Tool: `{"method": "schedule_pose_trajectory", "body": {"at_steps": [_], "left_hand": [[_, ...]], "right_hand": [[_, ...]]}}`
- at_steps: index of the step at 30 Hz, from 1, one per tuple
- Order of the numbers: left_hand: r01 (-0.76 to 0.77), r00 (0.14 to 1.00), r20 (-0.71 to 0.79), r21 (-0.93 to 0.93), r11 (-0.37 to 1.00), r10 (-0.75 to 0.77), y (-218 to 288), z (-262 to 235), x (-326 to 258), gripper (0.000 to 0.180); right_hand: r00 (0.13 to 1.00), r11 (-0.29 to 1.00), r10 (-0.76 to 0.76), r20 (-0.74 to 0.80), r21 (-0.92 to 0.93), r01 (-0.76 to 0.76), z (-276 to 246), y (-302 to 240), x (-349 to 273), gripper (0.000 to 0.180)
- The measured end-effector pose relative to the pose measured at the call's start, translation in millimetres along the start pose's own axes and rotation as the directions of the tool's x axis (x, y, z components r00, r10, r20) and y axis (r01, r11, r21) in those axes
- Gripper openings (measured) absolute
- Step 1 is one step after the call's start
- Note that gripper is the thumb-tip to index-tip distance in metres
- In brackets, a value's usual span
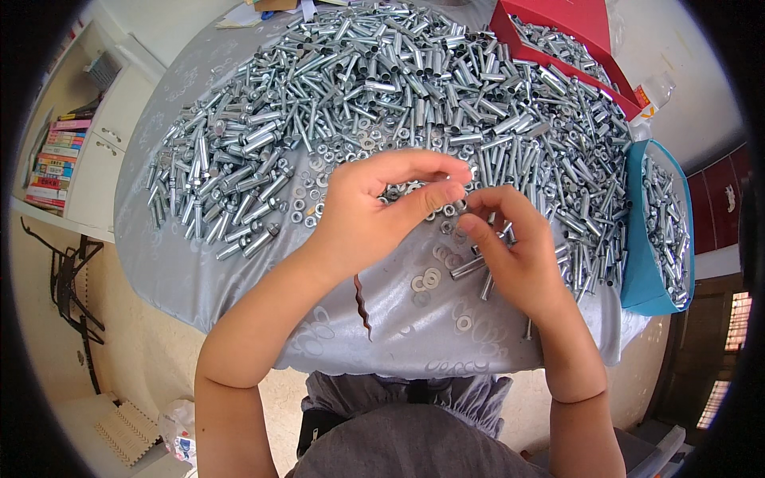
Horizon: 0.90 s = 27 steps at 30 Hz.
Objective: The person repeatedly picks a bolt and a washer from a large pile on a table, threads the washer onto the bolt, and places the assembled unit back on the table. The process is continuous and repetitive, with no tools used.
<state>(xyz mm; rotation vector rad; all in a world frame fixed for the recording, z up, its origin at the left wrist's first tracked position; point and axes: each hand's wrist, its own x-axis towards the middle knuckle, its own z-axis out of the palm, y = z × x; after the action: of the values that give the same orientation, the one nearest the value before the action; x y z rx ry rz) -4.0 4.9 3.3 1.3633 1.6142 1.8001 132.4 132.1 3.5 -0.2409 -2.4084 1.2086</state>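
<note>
Pinching small metal part between thumb and forefinger, left hand (374,211) meets right hand (506,247) above bench (398,327). Right hand grasps bolt (470,267). Washers (430,279) lie loose below. Heap of sleeves (382,80) behind; blue box (637,271) at right.

I cannot make out what sits between the fingertips of my left hand (370,211) and right hand (510,255); the small part there is covered by the fingers and too tiny to name. My right palm hides part of a metal bolt (468,267). The red box (574,32) is cut off by the top edge. The blue box (637,239) shows only one wall. The bench (239,287) surface disappears under the pile of metal sleeves (398,72). Book spines (56,159) are blurred.
</note>
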Motion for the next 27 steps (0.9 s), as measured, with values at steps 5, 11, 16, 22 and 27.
{"method": "schedule_pose_trajectory", "body": {"at_steps": [5,11,16,22,27], "left_hand": [[0.010,1.000,0.026,0.088,0.996,-0.013,-2.8,-1.7,2.1,0.024],[0.003,1.000,0.018,0.028,1.000,-0.003,0.7,2.2,3.2,0.024],[-0.015,0.993,0.114,0.019,1.000,0.013,-11.6,8.7,-1.5,0.025],[0.213,0.969,0.155,-0.142,0.967,-0.191,-4.1,5.8,-0.9,0.019],[0.324,0.944,0.138,-0.228,0.918,-0.299,3.3,3.0,0.2,0.018]], "right_hand": [[0.995,0.994,-0.094,-0.017,-0.062,0.092,-0.5,-0.6,-0.2,0.017],[0.994,0.999,-0.021,-0.111,0.034,0.025,1.6,3.3,-1.5,0.016],[0.989,0.994,-0.056,-0.138,0.080,0.067,4.0,3.0,-1.0,0.018],[0.982,0.980,-0.123,-0.146,0.137,0.143,-2.7,5.5,-2.2,0.021],[0.974,0.865,0.005,-0.226,0.489,0.108,3.1,-6.4,-2.6,0.021]]}}
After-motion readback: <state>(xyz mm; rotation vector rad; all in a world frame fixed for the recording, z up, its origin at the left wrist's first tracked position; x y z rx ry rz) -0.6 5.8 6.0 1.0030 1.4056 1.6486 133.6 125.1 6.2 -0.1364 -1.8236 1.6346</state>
